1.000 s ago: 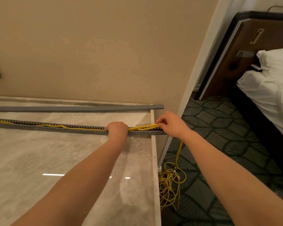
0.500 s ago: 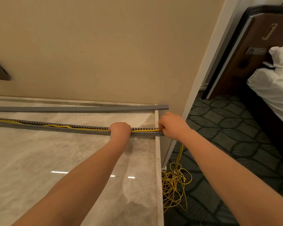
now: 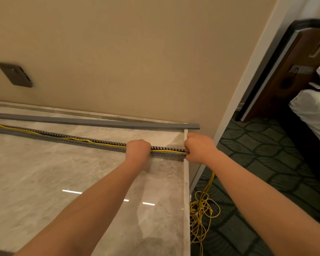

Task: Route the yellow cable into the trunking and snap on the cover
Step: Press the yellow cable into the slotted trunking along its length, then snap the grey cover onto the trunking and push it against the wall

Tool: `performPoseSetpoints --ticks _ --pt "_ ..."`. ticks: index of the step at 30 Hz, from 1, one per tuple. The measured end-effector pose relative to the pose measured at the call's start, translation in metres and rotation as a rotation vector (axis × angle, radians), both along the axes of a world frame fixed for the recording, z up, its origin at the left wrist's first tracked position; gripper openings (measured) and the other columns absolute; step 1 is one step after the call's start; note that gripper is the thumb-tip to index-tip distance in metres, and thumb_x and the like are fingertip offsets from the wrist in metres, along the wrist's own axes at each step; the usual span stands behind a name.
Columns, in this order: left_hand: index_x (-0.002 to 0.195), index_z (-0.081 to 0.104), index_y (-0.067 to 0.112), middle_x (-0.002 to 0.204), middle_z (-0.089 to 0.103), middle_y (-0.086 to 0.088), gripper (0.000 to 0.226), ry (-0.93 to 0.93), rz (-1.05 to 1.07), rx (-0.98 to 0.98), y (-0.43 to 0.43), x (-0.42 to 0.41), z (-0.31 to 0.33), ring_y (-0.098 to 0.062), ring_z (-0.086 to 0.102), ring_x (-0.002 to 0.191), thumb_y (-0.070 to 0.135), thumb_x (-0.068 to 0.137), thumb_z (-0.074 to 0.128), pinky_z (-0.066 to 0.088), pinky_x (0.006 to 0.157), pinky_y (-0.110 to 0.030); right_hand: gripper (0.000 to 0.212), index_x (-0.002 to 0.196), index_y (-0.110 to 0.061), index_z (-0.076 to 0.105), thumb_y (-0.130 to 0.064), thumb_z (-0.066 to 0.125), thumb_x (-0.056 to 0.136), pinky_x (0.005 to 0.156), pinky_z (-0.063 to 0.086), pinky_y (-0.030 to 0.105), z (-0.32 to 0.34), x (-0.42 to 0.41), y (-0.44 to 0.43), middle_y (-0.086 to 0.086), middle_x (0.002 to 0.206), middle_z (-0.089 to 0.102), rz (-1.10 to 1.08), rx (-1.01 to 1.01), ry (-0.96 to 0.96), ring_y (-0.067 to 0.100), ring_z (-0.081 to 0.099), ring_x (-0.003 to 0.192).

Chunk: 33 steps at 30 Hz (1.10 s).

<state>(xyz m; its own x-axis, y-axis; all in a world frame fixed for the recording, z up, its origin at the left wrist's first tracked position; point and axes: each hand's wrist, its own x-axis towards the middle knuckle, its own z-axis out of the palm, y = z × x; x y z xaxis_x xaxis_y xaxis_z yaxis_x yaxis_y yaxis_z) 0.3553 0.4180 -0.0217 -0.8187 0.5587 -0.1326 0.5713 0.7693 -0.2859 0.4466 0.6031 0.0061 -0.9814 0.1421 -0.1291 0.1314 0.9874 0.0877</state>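
Note:
A long grey slotted trunking [image 3: 92,142] lies across the marble table top [image 3: 63,172], its right end at the table's edge. The yellow cable [image 3: 166,150] runs inside the channel, drops past the edge and ends in a loose tangle on the floor. My left hand [image 3: 138,149] is fisted over the trunking, pressing down on it. My right hand [image 3: 199,148] grips the trunking's right end where the cable leaves it. The grey cover strip [image 3: 103,122] lies separate, behind the trunking near the wall.
The beige wall [image 3: 137,52] rises right behind the table, with a dark wall plate [image 3: 15,74] at the left. Patterned dark carpet [image 3: 257,172], a wooden headboard [image 3: 294,61] and a white-sheeted bed [image 3: 312,111] lie to the right.
The raised loop of cable between my hands has gone down flat into the channel. My right hand has closed onto the trunking's end; my head has turned slightly left.

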Motion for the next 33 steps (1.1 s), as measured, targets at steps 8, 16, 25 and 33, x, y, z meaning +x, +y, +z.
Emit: performPoseSetpoints --ticks 8,16,25,33 --pt "0.105 0.066 0.014 0.107 0.062 -0.007 0.022 -0.020 0.064 0.224 -0.022 -0.007 0.000 -0.029 0.062 0.100 0.019 0.087 0.053 0.050 0.075 -0.036 0.019 0.079 -0.025 0.064 -0.043 0.060 0.078 0.064 0.047 0.030 0.000 -0.036 -0.021 -0.002 0.087 0.062 0.092 -0.153 0.033 0.019 0.059 0.080" --pt "0.111 0.067 0.026 0.107 0.063 -0.002 0.029 0.013 0.138 0.387 -0.052 -0.022 0.010 -0.027 0.062 0.099 0.020 0.085 0.056 0.050 0.074 -0.035 0.020 0.096 -0.029 0.066 -0.037 0.051 0.085 0.062 0.043 0.028 -0.008 -0.081 -0.045 -0.006 0.099 0.066 0.136 -0.298 0.147 0.017 0.060 0.086" --pt "0.118 0.063 0.027 0.116 0.062 0.000 0.031 -0.004 0.185 0.455 -0.116 -0.075 0.014 -0.022 0.059 0.108 0.022 0.089 0.054 0.050 0.082 -0.035 0.029 0.112 -0.029 0.064 -0.034 0.052 0.087 0.075 0.052 0.034 -0.006 -0.143 -0.103 -0.006 0.111 0.064 0.199 -0.332 0.195 0.016 0.059 0.100" --pt "0.115 0.064 0.030 0.115 0.064 0.006 0.033 -0.051 0.115 0.547 -0.167 -0.146 0.000 -0.018 0.059 0.108 0.022 0.087 0.049 0.050 0.083 -0.034 0.046 0.133 -0.029 0.052 -0.022 0.051 0.087 0.094 0.049 0.040 -0.024 -0.215 -0.163 0.000 0.135 0.057 0.114 -0.363 0.146 0.024 0.053 0.121"
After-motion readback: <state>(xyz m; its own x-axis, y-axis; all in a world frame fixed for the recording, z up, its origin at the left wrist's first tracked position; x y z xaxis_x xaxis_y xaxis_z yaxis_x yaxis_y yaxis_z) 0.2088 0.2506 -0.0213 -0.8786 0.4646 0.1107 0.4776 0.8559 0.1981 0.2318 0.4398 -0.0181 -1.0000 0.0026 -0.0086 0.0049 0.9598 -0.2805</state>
